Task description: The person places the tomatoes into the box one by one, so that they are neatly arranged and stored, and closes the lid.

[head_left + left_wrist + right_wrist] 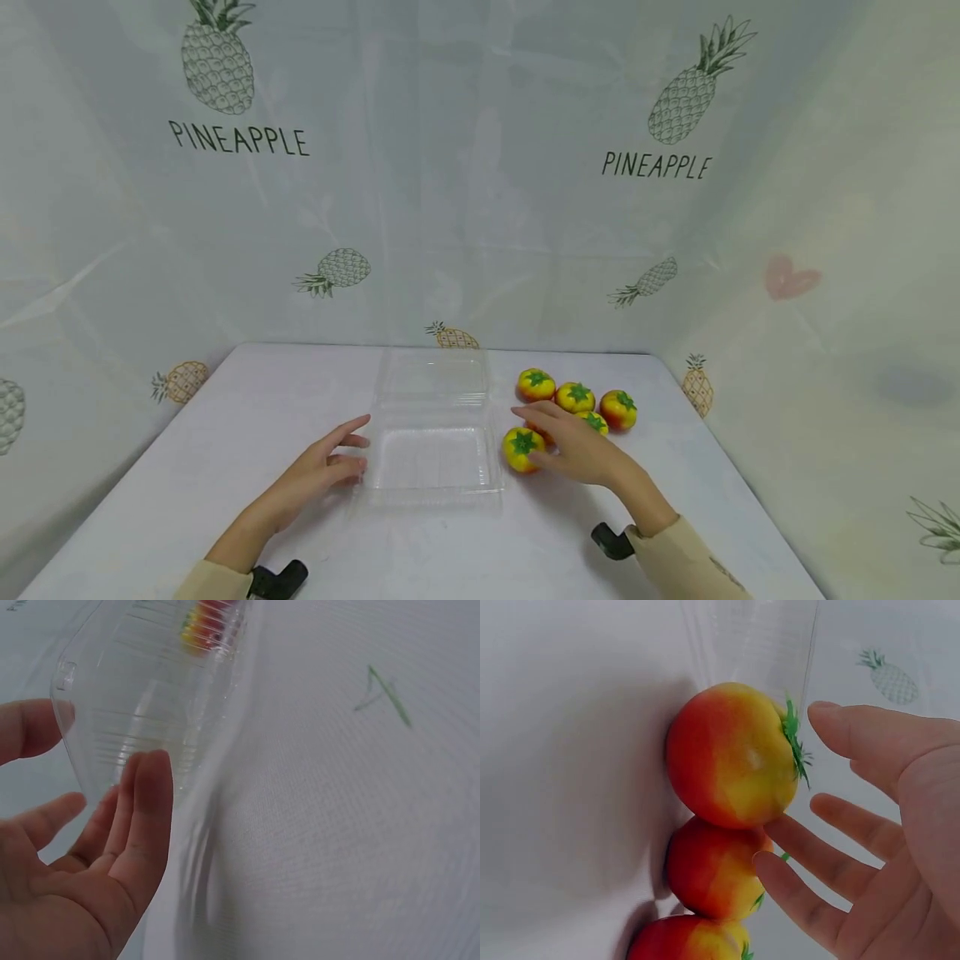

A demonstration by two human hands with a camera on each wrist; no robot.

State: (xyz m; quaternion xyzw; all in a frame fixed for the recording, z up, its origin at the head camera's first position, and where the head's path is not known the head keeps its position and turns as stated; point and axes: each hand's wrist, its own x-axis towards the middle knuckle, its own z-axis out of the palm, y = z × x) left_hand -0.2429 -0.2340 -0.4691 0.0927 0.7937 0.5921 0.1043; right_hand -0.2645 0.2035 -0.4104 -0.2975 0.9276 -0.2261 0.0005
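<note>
Hovering on the left, the left hand (318, 468) has its fingers loosely parted by the edge of the box (427, 490) — clear and open, in the middle. To its right cluster the fruits (521, 452), the right hand (576, 443) over them — fingers spread, though whether they touch, I can't tell.

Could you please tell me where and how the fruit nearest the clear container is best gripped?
I'd pinch the fruit by its round sides, below the green leafy top, coming from above and the right: it sits leaf-up, the clear container lies to its left, and the right hand is on that side.
</note>
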